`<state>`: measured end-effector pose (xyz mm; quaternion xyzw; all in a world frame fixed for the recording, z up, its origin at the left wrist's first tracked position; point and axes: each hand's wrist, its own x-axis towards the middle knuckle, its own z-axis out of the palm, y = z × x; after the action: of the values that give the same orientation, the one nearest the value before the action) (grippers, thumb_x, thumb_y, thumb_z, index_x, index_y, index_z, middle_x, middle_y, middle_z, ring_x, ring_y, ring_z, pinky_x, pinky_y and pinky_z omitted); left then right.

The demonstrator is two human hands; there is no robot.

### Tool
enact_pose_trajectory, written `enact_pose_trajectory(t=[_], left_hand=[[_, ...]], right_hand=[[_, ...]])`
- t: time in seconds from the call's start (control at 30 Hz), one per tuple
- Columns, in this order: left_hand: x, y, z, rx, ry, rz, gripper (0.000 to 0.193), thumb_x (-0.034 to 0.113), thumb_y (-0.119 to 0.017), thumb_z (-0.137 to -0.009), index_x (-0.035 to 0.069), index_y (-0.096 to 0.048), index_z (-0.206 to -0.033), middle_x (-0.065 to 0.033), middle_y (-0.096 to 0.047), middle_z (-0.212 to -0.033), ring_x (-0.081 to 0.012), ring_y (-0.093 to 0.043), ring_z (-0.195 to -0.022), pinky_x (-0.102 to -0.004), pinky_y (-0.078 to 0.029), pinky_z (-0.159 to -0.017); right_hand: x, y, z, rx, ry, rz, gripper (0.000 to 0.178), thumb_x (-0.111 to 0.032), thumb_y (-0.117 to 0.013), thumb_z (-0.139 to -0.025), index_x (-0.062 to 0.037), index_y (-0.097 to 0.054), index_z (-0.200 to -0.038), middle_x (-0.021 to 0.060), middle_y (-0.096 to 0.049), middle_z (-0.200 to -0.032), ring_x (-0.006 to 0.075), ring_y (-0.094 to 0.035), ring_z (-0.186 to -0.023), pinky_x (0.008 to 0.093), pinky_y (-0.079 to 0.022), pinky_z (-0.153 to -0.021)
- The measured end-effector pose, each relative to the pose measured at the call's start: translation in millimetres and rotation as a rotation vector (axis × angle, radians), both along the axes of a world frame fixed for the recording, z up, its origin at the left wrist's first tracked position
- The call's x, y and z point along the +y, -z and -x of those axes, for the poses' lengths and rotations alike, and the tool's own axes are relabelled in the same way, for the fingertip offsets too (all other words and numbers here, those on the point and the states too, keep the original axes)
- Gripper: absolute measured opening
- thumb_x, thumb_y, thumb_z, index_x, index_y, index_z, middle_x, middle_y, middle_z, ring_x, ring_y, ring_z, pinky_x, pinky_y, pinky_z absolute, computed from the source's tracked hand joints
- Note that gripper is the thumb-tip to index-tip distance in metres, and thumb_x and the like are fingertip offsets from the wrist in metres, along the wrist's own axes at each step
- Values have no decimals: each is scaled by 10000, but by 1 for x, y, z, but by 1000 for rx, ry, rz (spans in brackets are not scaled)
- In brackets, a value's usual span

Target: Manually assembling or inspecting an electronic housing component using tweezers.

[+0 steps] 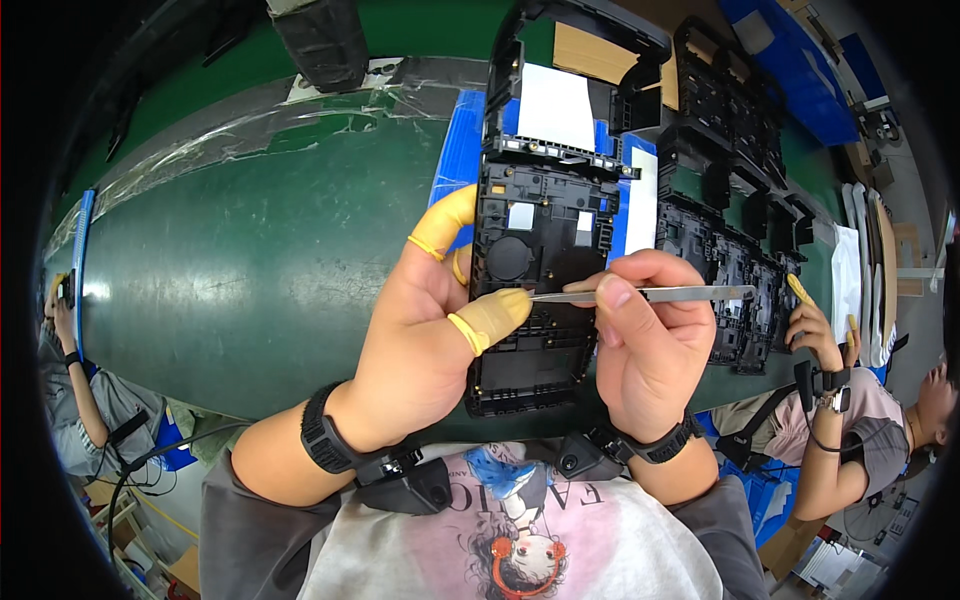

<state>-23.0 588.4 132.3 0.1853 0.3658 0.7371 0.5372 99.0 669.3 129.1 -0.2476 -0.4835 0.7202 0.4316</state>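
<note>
My left hand grips the left edge of a black plastic housing, its thumb across the front and its fingers along the side. Yellow finger cots cover the thumb and some fingers. The long housing has ribs, small openings, a round disc in its upper half, and an open frame part at its far end. My right hand pinches metal tweezers, which lie nearly level. Their tips meet the housing beside my left thumb tip; whether they hold anything small is hidden there.
More black housings lie in a group to the right. Blue sheets and white paper lie beneath on the green table. A black-wrapped block stands at the far side. Co-workers' hands show at the right and far left.
</note>
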Motion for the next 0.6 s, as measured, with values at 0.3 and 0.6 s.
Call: enact_pose_trajectory(t=[0.3, 0.6], left_hand=[[100, -9, 80, 429, -122, -44, 352, -52, -408, -681, -25, -432, -1031, -74, -525, -790, -149, -530, -672, -283, -464, -623], [168, 15, 86, 1873, -636, 58, 209, 163, -613, -652, -23, -585, -740, -198, -549, -850, -316, -478, -887, -382, -382, -756]], right_hand=[[16, -9, -45, 145, 251, -6, 181, -15, -556, -723, 13, -502, -894, 133, -570, -714, 85, -407, -493, 195, -328, -459], [20, 8, -110, 86, 462, 10, 151, -20, -529, -740, 9, -512, -887, 139, -564, -712, 89, -398, -480, 200, -329, -466]])
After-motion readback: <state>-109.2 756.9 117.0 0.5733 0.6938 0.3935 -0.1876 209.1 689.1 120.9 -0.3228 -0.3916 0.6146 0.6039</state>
